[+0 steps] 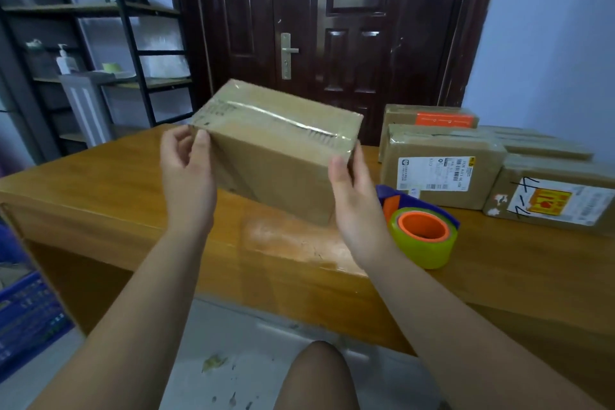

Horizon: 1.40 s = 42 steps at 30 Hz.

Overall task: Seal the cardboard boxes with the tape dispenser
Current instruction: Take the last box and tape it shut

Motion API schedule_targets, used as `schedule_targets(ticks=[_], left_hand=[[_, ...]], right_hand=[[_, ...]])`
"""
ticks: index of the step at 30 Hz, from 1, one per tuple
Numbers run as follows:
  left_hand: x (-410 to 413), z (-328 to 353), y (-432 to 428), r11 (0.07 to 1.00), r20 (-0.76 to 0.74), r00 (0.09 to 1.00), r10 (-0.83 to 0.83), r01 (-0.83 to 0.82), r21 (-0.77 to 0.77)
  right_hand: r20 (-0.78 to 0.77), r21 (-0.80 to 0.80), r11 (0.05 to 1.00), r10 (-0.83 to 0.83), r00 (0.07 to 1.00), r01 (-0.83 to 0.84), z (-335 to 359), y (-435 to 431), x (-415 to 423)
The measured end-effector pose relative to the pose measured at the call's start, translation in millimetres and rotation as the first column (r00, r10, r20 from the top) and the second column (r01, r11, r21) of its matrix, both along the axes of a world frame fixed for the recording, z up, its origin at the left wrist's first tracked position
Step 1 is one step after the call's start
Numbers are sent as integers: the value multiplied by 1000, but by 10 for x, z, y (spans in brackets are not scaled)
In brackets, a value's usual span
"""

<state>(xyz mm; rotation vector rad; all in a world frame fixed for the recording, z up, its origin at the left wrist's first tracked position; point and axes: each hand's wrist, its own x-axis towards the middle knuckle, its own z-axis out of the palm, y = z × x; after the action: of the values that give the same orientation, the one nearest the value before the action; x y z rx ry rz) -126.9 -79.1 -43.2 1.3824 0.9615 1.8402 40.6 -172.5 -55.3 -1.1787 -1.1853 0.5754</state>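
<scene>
Single view here, worn on the head, looking forward and down across the table (100, 190). Left hand (188, 173) and right hand (352, 196) grip the box (276, 156) at arm's length, dead centre; door (332, 27) far, shelves (100, 8) far left.

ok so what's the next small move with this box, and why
Probably set the box beside the other boxes on the right: tape already runs along its top, the left hand and right hand grip its ends, and the tape dispenser lies on the table.
</scene>
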Motion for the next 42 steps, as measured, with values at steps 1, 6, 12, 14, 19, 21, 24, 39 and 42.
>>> schedule_targets(ticks=[1, 6, 12, 14, 19, 21, 24, 39, 42], left_hand=[[59, 96, -80, 997, 14, 1000, -27, 25, 70], [626, 348, -436, 952, -43, 975, -216, 221, 214], [1523, 278, -850, 854, -131, 875, -467, 484, 191], [1800, 220, -971, 834, -189, 846, -498, 528, 163], [2339, 20, -1099, 800, -366, 749, -552, 600, 23], [2473, -65, -1123, 779, -415, 703, -578, 627, -23], [2646, -156, -1136, 776, -513, 634, -579, 622, -106], [2836, -242, -937, 838, -740, 496, -455, 519, -167], [2827, -234, -951, 900, -852, 458, -255, 434, -36]], right_hand=[[19, 64, 997, -31, 999, 30, 73, -45, 54], [-74, 300, 890, -336, 939, 343, 316, -301, 517], [-212, 391, 657, -617, 758, 645, 409, -829, 1264], [-209, 376, 614, -674, 709, 694, 379, -1019, 1486], [-143, 258, 526, -809, 570, 811, 203, -1346, 1993], [-145, 206, 506, -831, 537, 838, 101, -1429, 2164], [-145, 130, 500, -845, 515, 856, -48, -1510, 2323], [-148, -73, 584, -808, 570, 809, -408, -1322, 2699], [-133, -91, 596, -801, 583, 798, -425, -1283, 2743]])
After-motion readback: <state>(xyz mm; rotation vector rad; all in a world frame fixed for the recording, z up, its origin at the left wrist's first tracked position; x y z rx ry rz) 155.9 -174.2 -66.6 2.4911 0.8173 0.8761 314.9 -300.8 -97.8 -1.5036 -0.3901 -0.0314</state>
